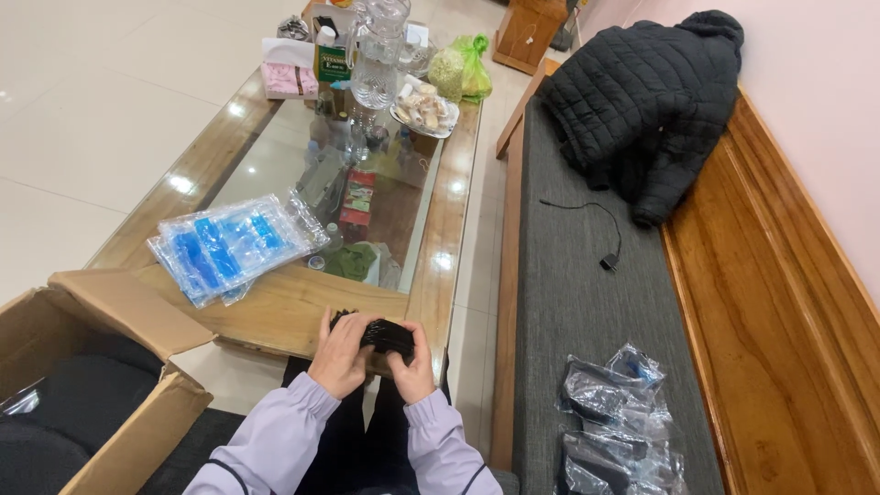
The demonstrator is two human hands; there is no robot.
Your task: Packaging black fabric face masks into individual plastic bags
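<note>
1. We see our left hand [341,356] and our right hand [411,363] close together, just above our lap, at the near edge of the tabletop [275,312].
2. Both hands hold a small black stack [385,336] between them; it looks like several flat black pieces pressed together, but we cannot tell exactly what they are.
3. The grip of the left hand is clamped on the left side of the black stack, with the fingers curled over its top.
4. The grip of the right hand is clamped on the right side of the same stack, the thumb lying along the near edge.
5. On the tabletop, to the left of the hands, lies a pile of clear plastic bags with blue contents [229,246].
6. An open cardboard box [119,367] stands at the lower left, near our left sleeve, with something dark inside.
7. On the grey bench cushion [568,302] to our right lies a heap of clear bags with dark contents [616,423], well apart from the hands.
8. Farther along the bench rests a black padded jacket [651,101], and a thin black cable [596,229] lies on the cushion near it.
9. At the far end of the tabletop stand a glass jug [376,55], a tissue box [289,73] and a plate of snacks [423,112].
</note>
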